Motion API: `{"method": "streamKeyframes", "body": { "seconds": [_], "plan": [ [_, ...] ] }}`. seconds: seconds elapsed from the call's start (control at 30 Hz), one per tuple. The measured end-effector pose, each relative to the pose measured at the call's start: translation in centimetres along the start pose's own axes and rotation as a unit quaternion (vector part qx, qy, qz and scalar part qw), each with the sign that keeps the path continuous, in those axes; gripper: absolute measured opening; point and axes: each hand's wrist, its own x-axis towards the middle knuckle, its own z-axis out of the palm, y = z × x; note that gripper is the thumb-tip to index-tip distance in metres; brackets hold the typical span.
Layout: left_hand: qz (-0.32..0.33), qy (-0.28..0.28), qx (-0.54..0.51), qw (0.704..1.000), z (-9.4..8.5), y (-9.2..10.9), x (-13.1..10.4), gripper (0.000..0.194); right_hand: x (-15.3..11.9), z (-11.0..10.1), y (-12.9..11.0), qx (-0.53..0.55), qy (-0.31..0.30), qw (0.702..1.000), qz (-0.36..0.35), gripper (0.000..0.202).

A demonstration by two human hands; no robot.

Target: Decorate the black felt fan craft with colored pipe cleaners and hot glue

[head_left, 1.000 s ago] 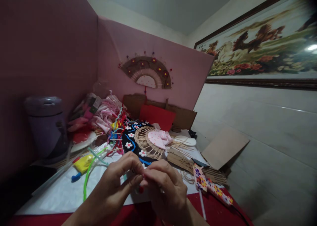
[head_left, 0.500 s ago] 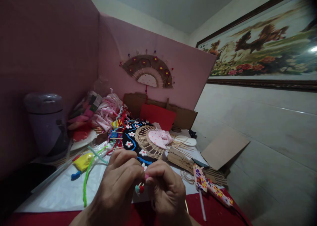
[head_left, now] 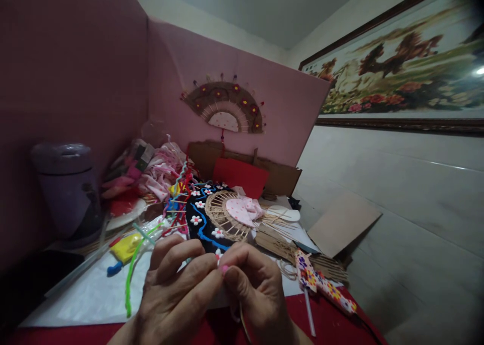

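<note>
My left hand (head_left: 179, 284) and my right hand (head_left: 257, 289) meet at the fingertips near the bottom centre. Between thumb and forefinger my right hand pinches a small pink piece (head_left: 225, 269), and the left fingertips press against it. What else the curled left fingers hold is hidden. Just beyond the hands lies a black fan (head_left: 194, 229) with white flowers, a wavy blue line, thin sticks and a pink dotted cloth (head_left: 242, 210) at its centre.
A floral glue gun (head_left: 327, 289) lies at right, beside corrugated cardboard (head_left: 276, 244). At left are a green pipe cleaner (head_left: 129, 284), a yellow packet (head_left: 126, 248) and a lidded purple container (head_left: 70, 199). A brown fan (head_left: 227, 103) hangs on the pink panel (head_left: 287, 103).
The red and teal beads that hung below my fingers are now out of sight. My left hand has turned and shifted slightly left, its fingers more spread over the front.
</note>
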Motion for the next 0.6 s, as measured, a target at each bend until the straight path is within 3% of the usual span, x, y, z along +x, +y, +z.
{"method": "streamKeyframes", "body": {
  "seconds": [0.13, 0.27, 0.47, 0.6],
  "plan": [
    [-0.082, 0.020, -0.046, 0.995, 0.7, 0.3, 0.4, 0.015, 0.7, 0.2, -0.4, 0.036, 0.016, 0.998, 0.045, 0.020],
    [-0.173, 0.010, -0.103, 0.979, 1.1, 0.3, 0.5, 0.018, 1.0, 0.1, 0.0, 0.002, 0.051, 0.999, 0.013, 0.025],
    [-0.182, -0.030, -0.154, 0.971, 1.4, 0.4, 0.9, 0.015, 0.6, -0.3, 1.0, -0.161, 0.088, 0.980, -0.080, 0.019],
    [-0.206, -0.041, -0.147, 0.966, 1.3, 0.4, 0.8, 0.011, 0.9, -0.4, 1.1, -0.174, 0.098, 0.971, -0.132, 0.010]
  ]
}}
